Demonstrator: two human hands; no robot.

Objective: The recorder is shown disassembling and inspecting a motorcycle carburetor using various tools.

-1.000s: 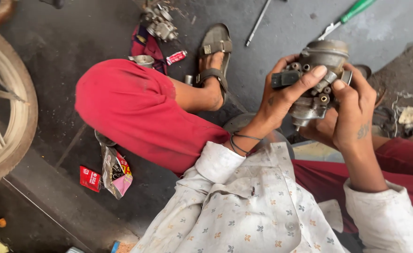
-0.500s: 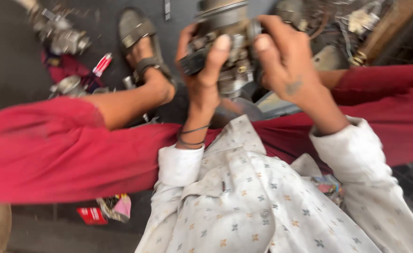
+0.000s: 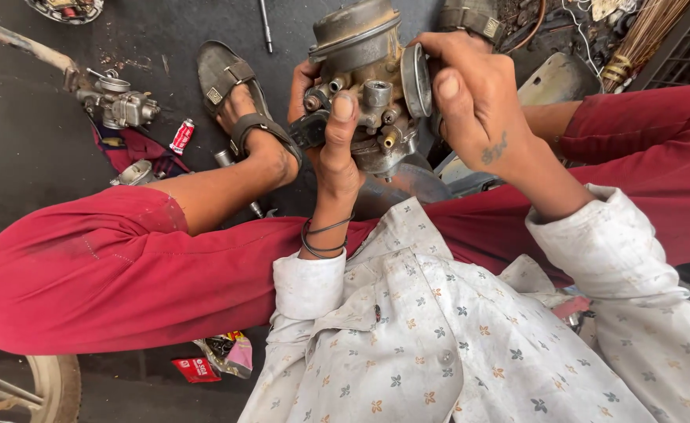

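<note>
Two hands are wrapping around one grimy carburetor (image 3: 368,86), holding it up in front of the chest, well above the floor. The left hand (image 3: 331,133) is clamped on its lower left side, thumb pressing up along the front near a small brass fitting, fingers curling around the back. The right hand (image 3: 478,102) is gripping the right side, fingers closed over the round flange and the body behind it.

What could go wrong, as I see it: the body is looking oily and the grip is mostly fingertips and thumb, so it could be slipping and dropping onto the dark floor (image 3: 32,133) or onto the sandaled foot (image 3: 243,110) sitting just below the left hand. Those little brass fittings poking out the front would be taking the hit. The loose white sleeve cuffs could also be snagging on a lever, hard to say.

Further out from the left hand, a second carburetor (image 3: 122,106) is lying on the floor beside a red rag (image 3: 137,149), with a small red and white tube (image 3: 181,135) near it. Containers: a shallow round tray (image 3: 67,8) is sitting at the far upper left, holding what looks like small metal bits, too cropped to tell. A wheel rim (image 3: 16,388) is peeking in at the bottom left, well away.
</note>
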